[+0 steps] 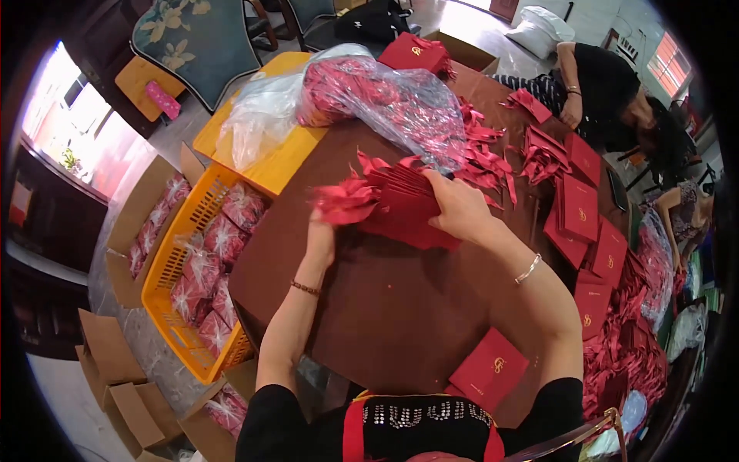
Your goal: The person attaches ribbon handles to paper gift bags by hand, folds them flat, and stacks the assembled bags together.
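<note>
Over the brown table, I hold a stack of red paper gift bags fanned along its upper edge. My right hand grips the right end of the stack, thumb on the near side and fingers over the top. At the other end, my left hand is closed around a loose bunch of red ribbons, slightly blurred; the ribbons hide most of its fingers. Close to my right elbow lie flat red bags with a gold mark.
A clear plastic sack of red pieces sits beyond my hands. More red bags and a ribbon heap line the right side. At left are a yellow crate of wrapped packs and cardboard boxes. Another person bends at the far right.
</note>
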Demonstrator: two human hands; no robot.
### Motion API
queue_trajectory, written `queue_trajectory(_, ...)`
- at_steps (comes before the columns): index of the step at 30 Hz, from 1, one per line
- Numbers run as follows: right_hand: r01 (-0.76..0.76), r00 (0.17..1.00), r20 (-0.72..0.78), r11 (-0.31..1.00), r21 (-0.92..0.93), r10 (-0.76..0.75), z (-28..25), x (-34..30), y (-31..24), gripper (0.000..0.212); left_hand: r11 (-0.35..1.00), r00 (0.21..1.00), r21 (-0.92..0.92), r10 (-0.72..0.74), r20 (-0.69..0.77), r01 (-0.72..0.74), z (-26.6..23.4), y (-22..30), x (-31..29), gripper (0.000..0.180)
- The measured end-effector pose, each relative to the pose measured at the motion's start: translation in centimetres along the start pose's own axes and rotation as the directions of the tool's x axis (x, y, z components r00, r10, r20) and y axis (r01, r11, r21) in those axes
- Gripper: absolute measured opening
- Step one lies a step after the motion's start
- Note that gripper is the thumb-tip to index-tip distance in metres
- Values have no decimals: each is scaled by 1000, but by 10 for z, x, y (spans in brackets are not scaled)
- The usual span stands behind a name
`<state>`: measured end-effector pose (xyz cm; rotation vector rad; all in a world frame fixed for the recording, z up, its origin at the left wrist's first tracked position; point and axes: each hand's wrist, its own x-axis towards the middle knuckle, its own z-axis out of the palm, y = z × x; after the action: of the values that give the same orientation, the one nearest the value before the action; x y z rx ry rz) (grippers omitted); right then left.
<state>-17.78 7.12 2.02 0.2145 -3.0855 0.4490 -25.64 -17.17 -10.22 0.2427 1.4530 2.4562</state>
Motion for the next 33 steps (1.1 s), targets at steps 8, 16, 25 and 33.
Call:
queue_trajectory(8,-21,994,108,993,-120,34,-3,4,-34,87,997,998,32,-68,17,68,-4,-66,29,50)
queue_trajectory(16,-24,998,51,989,-148,32,4,-18,-33,107,934,978,-357,71,197,4,-17,2,19,51)
queue_trajectory(25,35,999,11,998,-48,-34,9,-25,-27,106,952,961,-287,-28,276,110,63,-28,26,74)
queue_trajectory(33,55,998,-22,996,74,-53,-2,-31,-25,119,879,778,476,-307,548,12,94,53,-24,114)
